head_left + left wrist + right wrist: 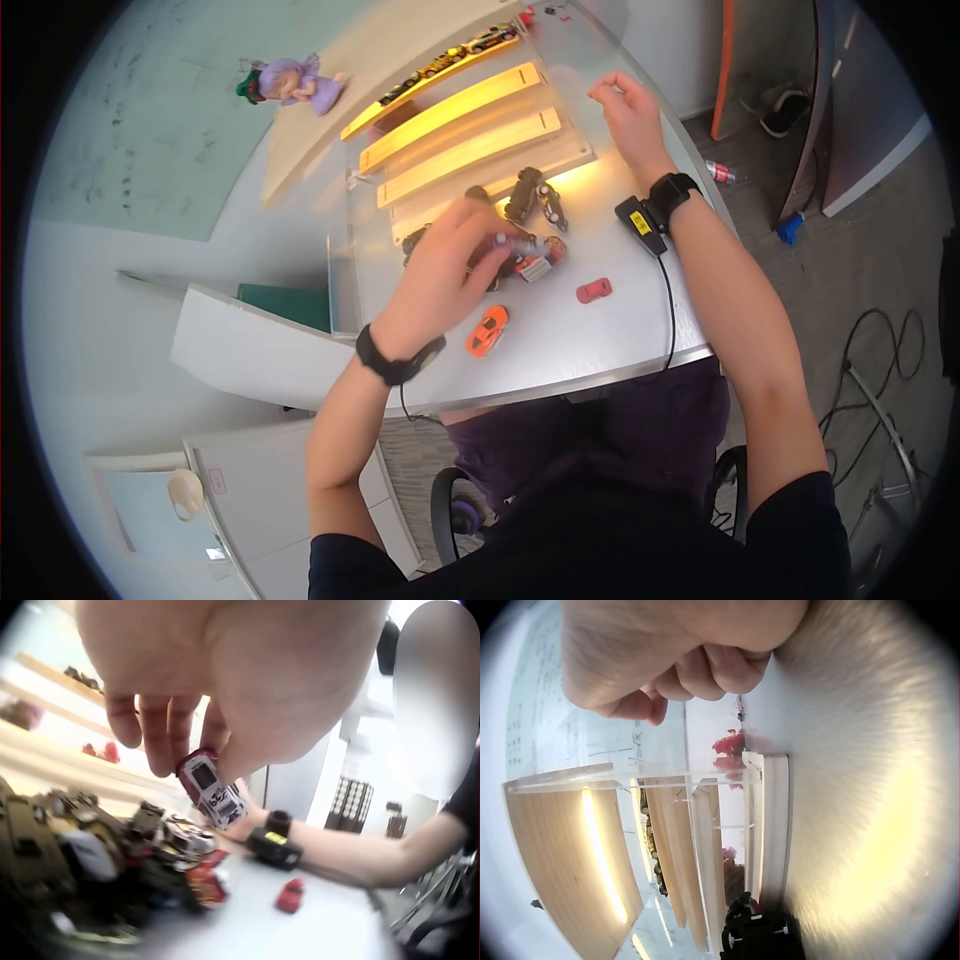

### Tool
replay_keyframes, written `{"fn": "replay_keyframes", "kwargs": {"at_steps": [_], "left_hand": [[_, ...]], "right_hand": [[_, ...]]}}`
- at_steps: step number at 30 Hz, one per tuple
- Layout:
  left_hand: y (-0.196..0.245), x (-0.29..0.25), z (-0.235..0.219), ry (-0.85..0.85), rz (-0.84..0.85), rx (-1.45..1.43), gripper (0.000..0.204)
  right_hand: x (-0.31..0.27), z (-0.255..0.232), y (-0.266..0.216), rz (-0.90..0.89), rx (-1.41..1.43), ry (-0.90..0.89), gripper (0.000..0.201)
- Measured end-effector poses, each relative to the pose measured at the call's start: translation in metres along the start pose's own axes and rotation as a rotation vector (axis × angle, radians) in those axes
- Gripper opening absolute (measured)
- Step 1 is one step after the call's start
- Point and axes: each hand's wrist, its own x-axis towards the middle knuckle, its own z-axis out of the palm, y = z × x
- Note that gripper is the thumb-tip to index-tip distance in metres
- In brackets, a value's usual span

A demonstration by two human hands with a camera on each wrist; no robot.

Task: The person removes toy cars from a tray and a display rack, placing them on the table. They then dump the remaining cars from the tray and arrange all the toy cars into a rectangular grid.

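In the left wrist view my left hand (225, 667) pinches a small white and dark red toy car (212, 787) between thumb and fingers. From the head view, the left hand (445, 265) is over a cluster of toy cars, blurred. An orange car (487, 331) lies on the table just below that hand, and a small red car (594, 290) lies to its right. My right hand (632, 120) is raised beside the shelf's right end, fingers loosely curled; in the right wrist view the hand (682, 656) holds nothing visible.
A lit tiered wooden rack (460, 115) stands at the table's back, with several cars (445, 62) along its top tier. Dark cars (522, 195) lie before it. A purple figurine (318, 88) is at the back left. A cable (671, 310) runs from the right wrist.
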Motion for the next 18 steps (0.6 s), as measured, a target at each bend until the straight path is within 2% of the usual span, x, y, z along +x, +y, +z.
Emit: {"fn": "replay_keyframes", "kwargs": {"at_steps": [2, 5, 6, 9, 12, 15, 17, 18], "left_hand": [[0.022, -0.016, 0.005, -0.117, -0.101, -0.175, 0.023], [0.025, -0.040, 0.032, -0.209, -0.155, -0.145, 0.021], [0.017, -0.047, 0.043, -0.176, -0.088, -0.104, 0.022], [0.017, -0.056, 0.051, -0.125, -0.040, 0.192, 0.022], [0.024, -0.055, 0.049, -0.013, 0.067, 0.106, 0.027], [0.025, -0.054, 0.053, -0.087, 0.185, 0.148, 0.032], [0.024, -0.050, 0.045, -0.156, 0.192, 0.220, 0.036], [0.018, -0.044, 0.035, -0.092, 0.185, 0.199, 0.037]], "right_hand": [[-0.001, -0.001, 0.000, 0.007, -0.007, -0.001, 0.016], [-0.001, -0.002, -0.002, 0.008, -0.027, -0.007, 0.016], [-0.001, -0.001, -0.003, 0.013, -0.038, 0.000, 0.016], [-0.001, 0.002, -0.006, 0.025, -0.041, 0.008, 0.017], [0.001, -0.002, 0.000, 0.000, -0.079, 0.007, 0.016], [0.006, -0.002, 0.012, -0.064, -0.085, 0.037, 0.012], [0.007, 0.005, 0.014, -0.065, -0.051, 0.025, 0.011], [0.007, 0.000, 0.013, -0.042, -0.040, 0.006, 0.011]]}}
